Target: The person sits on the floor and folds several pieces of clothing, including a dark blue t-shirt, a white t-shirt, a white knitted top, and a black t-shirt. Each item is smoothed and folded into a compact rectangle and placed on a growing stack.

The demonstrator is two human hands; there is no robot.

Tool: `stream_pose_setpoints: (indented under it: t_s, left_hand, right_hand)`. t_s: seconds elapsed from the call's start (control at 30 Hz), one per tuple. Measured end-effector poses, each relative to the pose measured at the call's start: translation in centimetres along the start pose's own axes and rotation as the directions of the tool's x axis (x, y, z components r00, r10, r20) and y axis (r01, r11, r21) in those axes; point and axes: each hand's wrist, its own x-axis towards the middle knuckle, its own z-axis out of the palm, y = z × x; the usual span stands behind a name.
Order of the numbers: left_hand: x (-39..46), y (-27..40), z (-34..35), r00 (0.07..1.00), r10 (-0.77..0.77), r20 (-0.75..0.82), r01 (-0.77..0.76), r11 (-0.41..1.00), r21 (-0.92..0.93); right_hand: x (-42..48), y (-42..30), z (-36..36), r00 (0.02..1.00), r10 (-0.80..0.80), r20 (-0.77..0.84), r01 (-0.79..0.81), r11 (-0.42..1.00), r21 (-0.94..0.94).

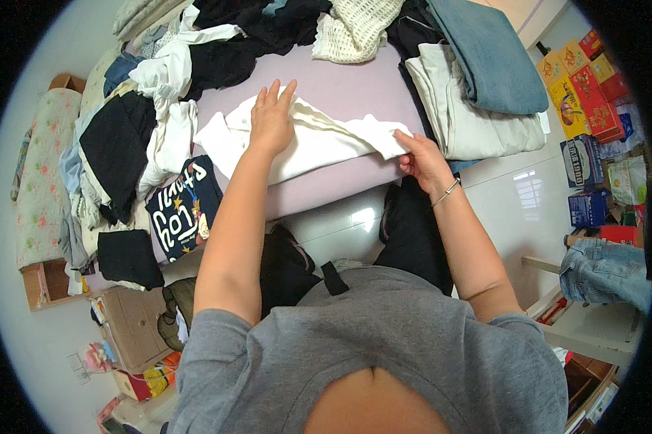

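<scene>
A white garment (326, 146) lies partly folded across the pale pink bed sheet (353, 81). On its left part my left hand (272, 119) rests palm down, fingers stretched out and slightly apart. My right hand (424, 160) pinches the garment's narrow right end between thumb and fingers, near the bed's front edge. A long fold runs between the two hands, and the cloth under my left palm is hidden. Just left of the garment lies a folded navy T-shirt (188, 209) with printed lettering.
Folded white trousers (467, 119) and folded blue jeans (494, 65) are stacked to the right. Loose clothes (163, 81) lie heaped at the left, near a folded black garment (130, 257). A cream knit (358, 27) lies at the back. Boxes (591, 97) stand on the right.
</scene>
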Motion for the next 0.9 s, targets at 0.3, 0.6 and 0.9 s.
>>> stream_pose_setpoints:
  t_s: [0.3, 0.6, 0.9]
  left_hand:
    - [1.8, -6.4, -4.0, 0.993, 0.105, -0.062, -0.122, 0.890, -0.440]
    - [-7.4, 8.0, -25.2, 0.850, 0.516, 0.104, -0.349, 0.700, -0.623]
    - [-7.7, 9.2, -22.4, 0.923, 0.210, -0.322, -0.381, 0.602, -0.701]
  right_hand:
    - [1.2, -4.5, -0.8, 0.990, -0.137, 0.016, 0.129, 0.960, 0.248]
    - [-1.1, -18.2, 6.1, 0.760, -0.640, 0.118, 0.471, 0.666, 0.579]
    - [-13.4, -12.8, 15.9, 0.649, -0.276, 0.709, 0.483, 0.869, -0.104]
